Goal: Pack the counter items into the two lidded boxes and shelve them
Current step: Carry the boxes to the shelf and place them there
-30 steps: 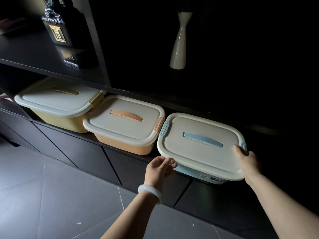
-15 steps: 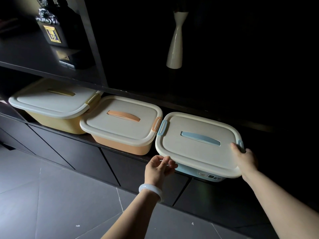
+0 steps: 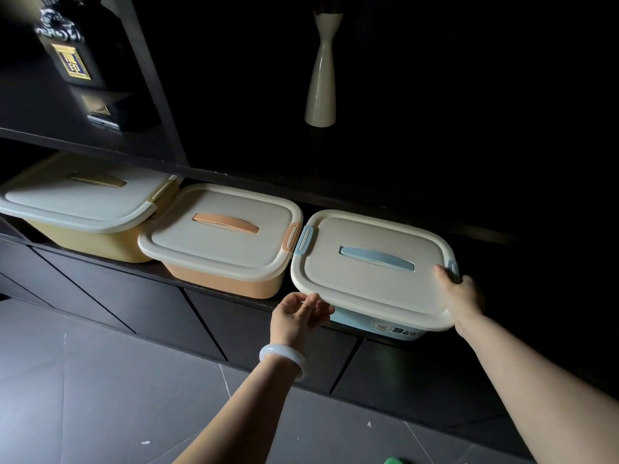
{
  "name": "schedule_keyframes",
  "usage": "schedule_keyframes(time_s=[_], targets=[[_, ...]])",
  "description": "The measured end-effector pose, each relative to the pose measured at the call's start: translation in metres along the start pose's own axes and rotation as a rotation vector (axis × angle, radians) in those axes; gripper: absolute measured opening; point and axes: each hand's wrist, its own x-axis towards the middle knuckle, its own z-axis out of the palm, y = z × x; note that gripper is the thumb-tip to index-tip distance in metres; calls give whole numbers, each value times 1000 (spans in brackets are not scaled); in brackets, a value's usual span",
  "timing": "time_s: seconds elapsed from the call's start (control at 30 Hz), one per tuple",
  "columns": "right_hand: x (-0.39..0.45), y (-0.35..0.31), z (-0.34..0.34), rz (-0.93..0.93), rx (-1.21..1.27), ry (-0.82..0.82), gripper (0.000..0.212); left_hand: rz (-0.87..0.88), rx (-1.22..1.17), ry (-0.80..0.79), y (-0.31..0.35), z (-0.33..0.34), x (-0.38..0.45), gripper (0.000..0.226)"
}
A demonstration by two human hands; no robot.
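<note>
Three lidded boxes stand side by side on a low dark shelf: a yellow box (image 3: 77,202) at the left, an orange box (image 3: 221,242) in the middle, and a blue box (image 3: 368,286) with a cream lid and blue handle at the right. The blue box's front overhangs the shelf edge, and its left latch touches the orange box's latch. My left hand (image 3: 298,318) curls its fingers under the lid rim at the front left corner. My right hand (image 3: 462,293) grips the lid's right edge by the blue latch, thumb on top.
A white slender vase (image 3: 321,78) stands on the shelf above the boxes, and a dark labelled bottle (image 3: 72,58) stands in the upper left compartment. Dark cabinet doors (image 3: 134,303) run below the shelf, over a grey tiled floor (image 3: 100,396). The right side is in darkness.
The blue box has slid slightly further onto the shelf and toward the orange box, with both hands staying on it.
</note>
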Motion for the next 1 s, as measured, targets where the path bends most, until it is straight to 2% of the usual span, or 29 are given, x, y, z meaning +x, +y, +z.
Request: schedule_keyframes(time_s=[0.57,1.0], targets=[[-3,-1,-3,12,-18,-18,76,1,-8,21,1,5,-4,9],[-7,-7,-9,-36,-159,-65,71,-33,35,40,6,6,-8,13]])
